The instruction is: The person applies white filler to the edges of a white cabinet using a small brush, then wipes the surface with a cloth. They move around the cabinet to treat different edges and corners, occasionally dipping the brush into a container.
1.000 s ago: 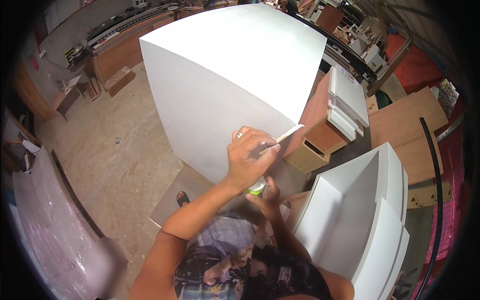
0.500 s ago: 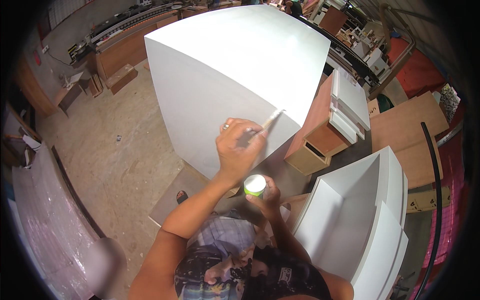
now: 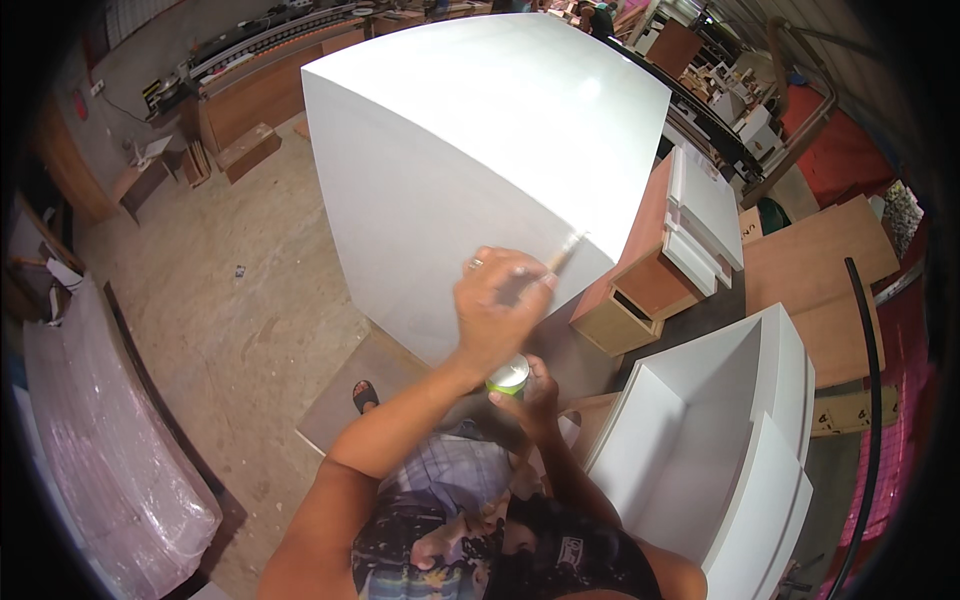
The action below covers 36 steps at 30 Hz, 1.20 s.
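My left hand (image 3: 505,305) is closed around the handle of a paintbrush (image 3: 566,254), slightly smeared by motion. The bristles meet the top edge of a large white box-like cabinet (image 3: 430,190), close to its near right corner. Lower down, my right hand (image 3: 538,395) grips a small green can (image 3: 507,386) with a whitish top, held upright in front of my body. My left wrist passes just above the can and covers part of its rim.
To the right stand an open white cabinet (image 3: 660,430) and a wooden drawer unit (image 3: 650,265) with white panels. Brown boards (image 3: 820,270) lie beyond them. A plastic-wrapped stack (image 3: 120,450) is at the left. A sandalled foot (image 3: 365,395) rests by the white cabinet's base.
My left hand and the brush have shifted a little to the right along the edge, nearer the corner. The can stays in my right hand, and the whole view has moved slightly.
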Each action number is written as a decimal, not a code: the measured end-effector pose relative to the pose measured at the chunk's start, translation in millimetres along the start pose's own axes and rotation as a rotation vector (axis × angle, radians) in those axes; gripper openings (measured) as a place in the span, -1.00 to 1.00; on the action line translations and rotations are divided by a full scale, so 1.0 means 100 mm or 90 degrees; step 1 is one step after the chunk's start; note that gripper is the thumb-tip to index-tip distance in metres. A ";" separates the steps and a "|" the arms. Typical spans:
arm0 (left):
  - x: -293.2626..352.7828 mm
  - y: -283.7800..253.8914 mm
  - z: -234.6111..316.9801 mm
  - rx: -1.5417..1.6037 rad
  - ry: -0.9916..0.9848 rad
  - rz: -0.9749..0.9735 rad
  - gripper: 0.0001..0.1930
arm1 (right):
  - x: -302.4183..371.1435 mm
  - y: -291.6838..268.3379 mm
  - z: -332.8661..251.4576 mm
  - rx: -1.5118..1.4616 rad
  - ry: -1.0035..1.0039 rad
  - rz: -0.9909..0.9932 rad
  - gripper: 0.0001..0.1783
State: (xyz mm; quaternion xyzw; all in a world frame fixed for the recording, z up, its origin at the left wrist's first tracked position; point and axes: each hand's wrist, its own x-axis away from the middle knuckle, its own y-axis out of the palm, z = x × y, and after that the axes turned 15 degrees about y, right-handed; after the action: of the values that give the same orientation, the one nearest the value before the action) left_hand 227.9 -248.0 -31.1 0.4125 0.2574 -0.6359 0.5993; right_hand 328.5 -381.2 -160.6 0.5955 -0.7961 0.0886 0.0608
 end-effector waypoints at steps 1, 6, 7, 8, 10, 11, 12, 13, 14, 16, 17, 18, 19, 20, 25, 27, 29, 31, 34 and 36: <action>0.02 0.03 0.04 0.005 0.026 -0.042 -0.90 | 0.00 0.00 0.02 -0.003 -0.004 0.004 -0.29; 0.06 0.01 -0.02 0.041 0.003 -0.013 -0.89 | 0.00 -0.02 0.08 -0.054 -0.015 -0.005 -0.29; 0.05 0.00 -0.07 0.062 -0.041 0.051 -0.89 | 0.01 -0.01 0.06 -0.049 -0.019 -0.002 -0.29; 0.04 -0.01 -0.11 0.083 -0.084 0.115 -0.89 | 0.02 0.00 0.01 -0.043 -0.022 0.002 -0.29; 0.05 -0.02 -0.12 0.064 -0.081 0.087 -0.89 | 0.01 0.01 0.01 -0.048 -0.020 -0.002 -0.29; 0.07 0.01 -0.09 0.052 -0.070 0.063 -0.88 | 0.00 0.00 0.05 -0.059 -0.015 -0.010 -0.29; 0.09 0.05 -0.06 0.044 -0.063 0.042 -0.88 | 0.00 -0.01 0.06 -0.064 -0.007 -0.014 -0.29; 0.11 0.09 0.00 0.039 -0.044 0.010 -0.87 | 0.00 0.00 0.05 -0.082 -0.017 -0.009 -0.29; 0.12 0.13 0.04 0.047 -0.019 -0.030 -0.87 | -0.01 0.02 0.02 -0.101 -0.029 -0.005 -0.29; 0.15 0.19 0.10 0.061 0.035 -0.114 -0.89 | 0.01 0.05 -0.01 -0.123 -0.042 0.004 -0.29; 0.16 0.18 0.11 0.065 0.055 -0.124 -0.89 | 0.02 0.06 -0.04 -0.124 -0.043 0.007 -0.29; 0.18 0.16 0.11 0.070 0.053 -0.133 -0.89 | 0.02 0.07 -0.06 -0.125 -0.045 0.010 -0.28; 0.20 0.09 0.08 0.073 0.052 -0.148 -0.89 | 0.01 0.10 -0.06 -0.144 -0.051 -0.002 -0.28; 0.21 0.02 0.06 0.075 0.051 -0.163 -0.88 | 0.00 0.11 -0.07 -0.161 -0.056 -0.013 -0.28; 0.27 -0.55 0.00 0.159 -0.184 -0.253 -0.85 | 0.08 0.10 -0.20 -0.169 -0.010 -0.076 -0.24; 0.25 -0.81 -0.01 0.183 -0.283 -0.327 -0.84 | 0.11 0.18 -0.38 -0.197 -0.025 -0.107 -0.21; 0.26 -0.93 -0.01 0.262 -0.343 -0.310 -0.84 | 0.14 0.24 -0.50 -0.222 -0.052 -0.123 -0.15; 0.23 -1.00 -0.04 0.312 -0.340 -0.291 -0.85 | 0.12 0.28 -0.60 -0.167 -0.068 -0.127 -0.19; 0.08 -1.19 -0.12 0.261 -0.348 -0.387 -0.84 | 0.07 0.38 -0.66 -0.079 -0.111 -0.113 -0.21; -0.04 -1.27 -0.23 0.233 -0.302 -0.457 -0.82 | 0.05 0.50 -0.73 -0.047 -0.150 -0.095 -0.21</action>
State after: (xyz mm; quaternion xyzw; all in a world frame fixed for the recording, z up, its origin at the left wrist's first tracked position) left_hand 109.1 -208.0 -60.7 0.2397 0.1233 -0.9147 0.3012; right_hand 278.2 -356.9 -91.9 0.6566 -0.7541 -0.0163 -0.0046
